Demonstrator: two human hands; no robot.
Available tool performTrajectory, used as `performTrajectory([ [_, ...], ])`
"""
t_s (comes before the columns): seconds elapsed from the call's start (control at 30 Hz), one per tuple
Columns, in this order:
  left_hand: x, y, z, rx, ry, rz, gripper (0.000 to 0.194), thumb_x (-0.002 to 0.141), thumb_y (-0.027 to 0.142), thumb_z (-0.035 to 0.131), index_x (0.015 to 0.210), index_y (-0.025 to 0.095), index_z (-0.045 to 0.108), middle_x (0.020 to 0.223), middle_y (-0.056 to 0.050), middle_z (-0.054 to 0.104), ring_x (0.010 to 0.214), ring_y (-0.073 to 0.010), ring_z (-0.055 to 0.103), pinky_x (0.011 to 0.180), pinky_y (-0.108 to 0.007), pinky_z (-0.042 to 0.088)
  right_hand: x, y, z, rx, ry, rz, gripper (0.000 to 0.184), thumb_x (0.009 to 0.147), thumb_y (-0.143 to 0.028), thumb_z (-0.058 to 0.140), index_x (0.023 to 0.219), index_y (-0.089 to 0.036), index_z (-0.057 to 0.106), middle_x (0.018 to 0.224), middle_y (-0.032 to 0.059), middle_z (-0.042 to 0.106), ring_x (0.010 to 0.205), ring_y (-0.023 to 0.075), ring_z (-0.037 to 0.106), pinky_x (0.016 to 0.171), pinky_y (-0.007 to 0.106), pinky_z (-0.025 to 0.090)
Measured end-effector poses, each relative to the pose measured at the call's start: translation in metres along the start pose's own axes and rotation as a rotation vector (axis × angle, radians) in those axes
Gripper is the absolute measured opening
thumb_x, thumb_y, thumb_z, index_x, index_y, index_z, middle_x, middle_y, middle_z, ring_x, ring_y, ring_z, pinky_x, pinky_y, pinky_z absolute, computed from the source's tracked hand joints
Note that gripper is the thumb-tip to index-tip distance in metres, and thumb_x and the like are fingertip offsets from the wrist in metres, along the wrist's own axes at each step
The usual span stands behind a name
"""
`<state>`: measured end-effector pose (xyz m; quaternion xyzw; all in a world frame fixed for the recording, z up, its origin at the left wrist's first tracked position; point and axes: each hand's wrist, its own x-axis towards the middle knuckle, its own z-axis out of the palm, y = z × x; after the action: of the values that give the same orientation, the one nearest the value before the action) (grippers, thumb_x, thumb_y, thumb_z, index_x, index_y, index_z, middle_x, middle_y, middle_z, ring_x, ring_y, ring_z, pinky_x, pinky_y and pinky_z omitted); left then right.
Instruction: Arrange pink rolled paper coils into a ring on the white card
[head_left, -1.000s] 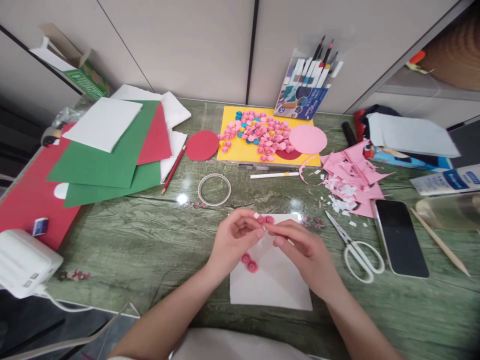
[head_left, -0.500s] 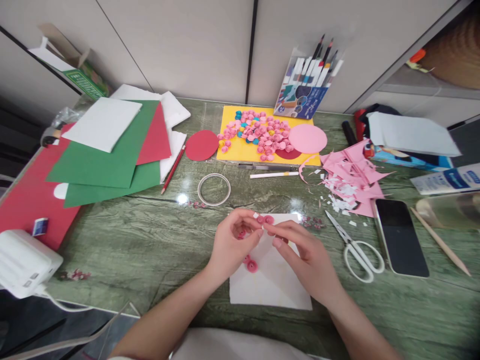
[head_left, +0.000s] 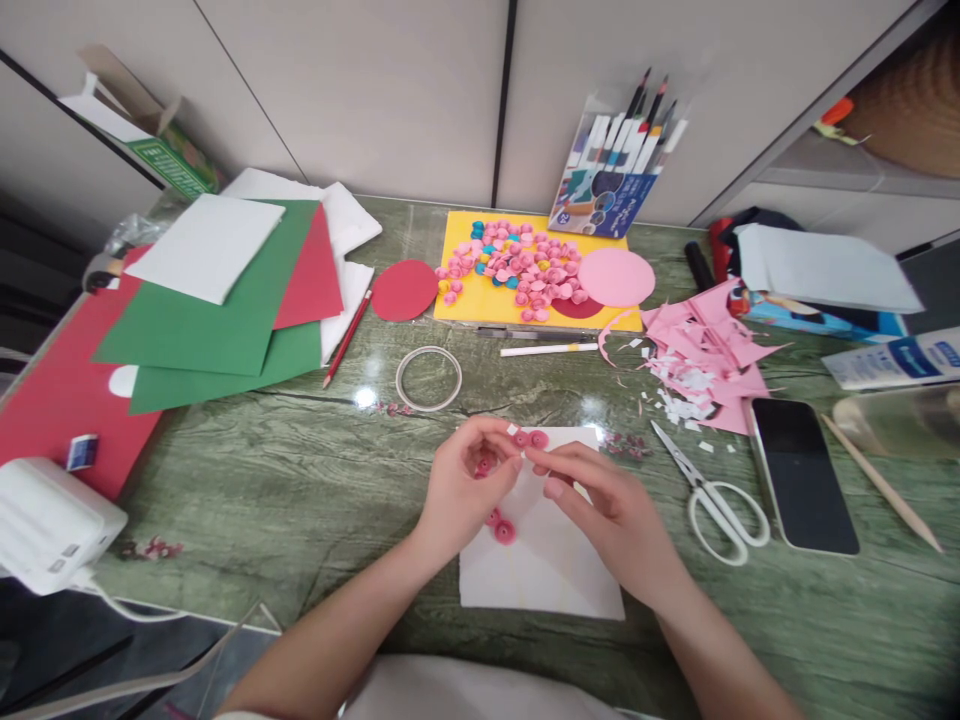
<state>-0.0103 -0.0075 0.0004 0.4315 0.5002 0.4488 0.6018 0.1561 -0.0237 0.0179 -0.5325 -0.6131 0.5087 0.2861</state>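
L hand point(head_left: 465, 490) & R hand point(head_left: 619, 515) close together over white paper sheet point(head_left: 547, 585); R index just beside L thumb. Can't tell if L fingers clamp anything; R thumb sl. apart from index, grip unclear. White bit point(head_left: 512, 430) at L fingertip. Pink paper coils point(head_left: 505, 531) on sheet, nr L hand. Scissors point(head_left: 724, 510) on tabletop point(head_left: 300, 500), R side.
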Motion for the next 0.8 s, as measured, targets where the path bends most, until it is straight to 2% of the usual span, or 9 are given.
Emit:
performTrajectory([
  [0.2,0.0001,-0.0014,-0.0012,0.012,0.019,0.005,0.021,0.072,0.012,0.062,0.091,0.019,0.056,0.072,0.002,0.063,0.067,-0.0110,0.058,0.065,-0.022,0.042,0.0005,0.0010,-0.0014,0.067,-0.008,-0.002,0.026,0.087,-0.031,0.051,0.109,-0.029,0.065,0.094,0.0047,0.064,0.088,0.0162,0.060,0.076,0.030,0.049],
  [0.8,-0.0017,-0.0007,0.0019,0.115,0.042,0.047,0.023,0.071,0.007,0.061,0.090,0.019,0.058,0.077,0.000,0.065,0.072,-0.0118,0.060,0.067,-0.022,0.045,0.0006,-0.0016,-0.0019,0.149,-0.023,0.058,0.026,0.086,-0.031,0.052,0.109,-0.031,0.065,0.092,0.0035,0.063,0.086,0.0152,0.058,0.078,0.031,0.047],
])
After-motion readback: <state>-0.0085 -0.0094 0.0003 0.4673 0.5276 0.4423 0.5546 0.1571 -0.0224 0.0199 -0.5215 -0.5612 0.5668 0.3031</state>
